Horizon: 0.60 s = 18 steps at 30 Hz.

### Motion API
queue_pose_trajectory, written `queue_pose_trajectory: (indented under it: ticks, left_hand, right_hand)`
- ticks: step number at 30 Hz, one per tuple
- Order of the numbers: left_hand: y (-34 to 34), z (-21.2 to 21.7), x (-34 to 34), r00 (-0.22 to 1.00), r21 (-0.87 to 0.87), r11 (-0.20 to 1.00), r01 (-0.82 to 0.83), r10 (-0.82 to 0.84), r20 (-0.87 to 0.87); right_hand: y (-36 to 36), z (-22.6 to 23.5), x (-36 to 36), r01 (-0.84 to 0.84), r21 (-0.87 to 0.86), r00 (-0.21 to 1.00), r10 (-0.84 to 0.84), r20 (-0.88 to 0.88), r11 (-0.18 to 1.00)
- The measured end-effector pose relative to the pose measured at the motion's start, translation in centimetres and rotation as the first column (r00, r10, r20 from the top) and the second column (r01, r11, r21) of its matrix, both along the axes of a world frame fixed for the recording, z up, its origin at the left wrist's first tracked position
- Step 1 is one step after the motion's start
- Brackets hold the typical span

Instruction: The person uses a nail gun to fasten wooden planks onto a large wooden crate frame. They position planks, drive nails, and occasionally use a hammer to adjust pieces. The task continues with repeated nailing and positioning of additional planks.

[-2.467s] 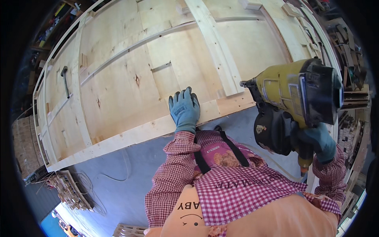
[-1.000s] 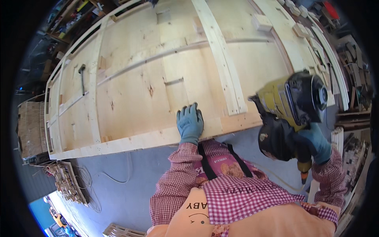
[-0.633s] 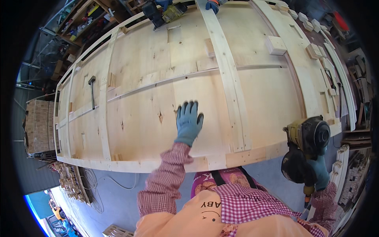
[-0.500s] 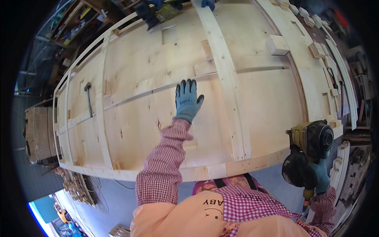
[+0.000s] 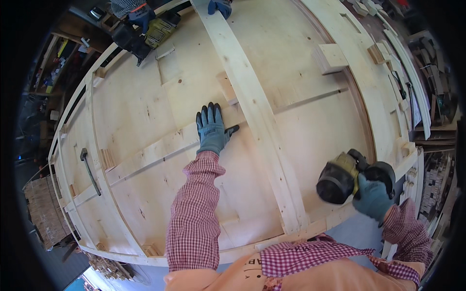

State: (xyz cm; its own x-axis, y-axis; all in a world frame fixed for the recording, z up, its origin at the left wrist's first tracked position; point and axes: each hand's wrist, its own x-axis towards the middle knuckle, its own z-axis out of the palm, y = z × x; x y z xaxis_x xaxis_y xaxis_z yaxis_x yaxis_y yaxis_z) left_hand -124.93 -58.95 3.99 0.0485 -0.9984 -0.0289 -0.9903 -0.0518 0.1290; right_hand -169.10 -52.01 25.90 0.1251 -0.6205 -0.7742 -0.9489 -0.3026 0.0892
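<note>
Head view.
Left hand (image 5: 211,133): gloved, empty, fingers spread, palm down over the middle batten (image 5: 158,151) of a framed plywood panel (image 5: 310,150); pressure cannot be told.
Right hand (image 5: 374,198): gloved, closed round a yellow-and-black nail gun (image 5: 342,175), held above the panel's near right part.
Hammer (image 5: 91,172): lying at the panel's left.
Step, as judged: positioning the nail gun, left hand bracing.
Next move, as judged: calls for steady support and a squared nose.
</note>
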Motion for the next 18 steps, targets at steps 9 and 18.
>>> queue_pose_trajectory:
  ticks: [9, 18]
  left_hand:
    - [-0.1, -0.2, 0.5, 0.998, 0.012, 1.0, -0.005, 0.006, -0.066]
    - [0.1, -0.8, 0.7, 1.0, -0.05, 0.999, -0.013, 0.012, -0.014]
  right_hand:
    - [6.1, -4.4, 0.6, -0.02, 0.011, 0.999, 0.02, -0.047, 1.0]
    - [-11.4, -5.5, 5.4, -0.066, -0.554, 0.856, 0.333, 0.396, 0.83]
